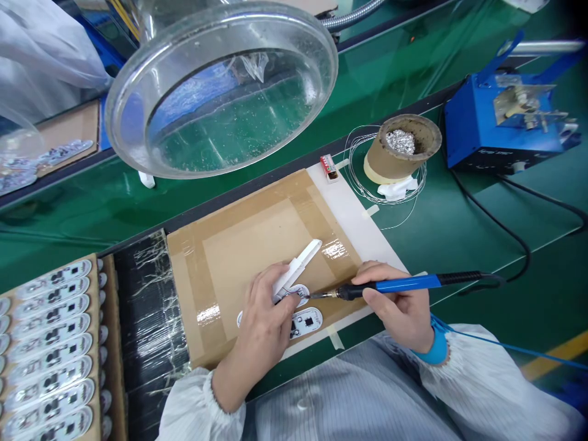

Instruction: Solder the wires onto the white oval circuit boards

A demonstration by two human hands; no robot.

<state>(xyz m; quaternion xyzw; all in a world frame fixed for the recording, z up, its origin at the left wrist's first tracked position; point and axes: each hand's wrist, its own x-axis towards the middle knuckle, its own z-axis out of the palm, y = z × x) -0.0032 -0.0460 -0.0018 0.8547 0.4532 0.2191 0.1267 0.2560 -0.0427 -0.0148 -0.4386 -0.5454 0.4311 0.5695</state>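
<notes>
My right hand is closed around a blue and black soldering iron, with a blue band at the wrist. The iron's tip meets a white, round-ended circuit board beside my left fingertips. My left hand is closed on a long, narrow white plastic piece that slants up to the right. Its fingers also press near that board, covering part of it. A second white circuit board with a black chip lies just below, partly under my left hand. Both boards rest on a taped cardboard sheet.
A magnifier lamp hangs over the far side. At right are a brown pot of silvery scraps, coiled solder wire, a small red box and a blue soldering station. Rows of circuit boards stand at left.
</notes>
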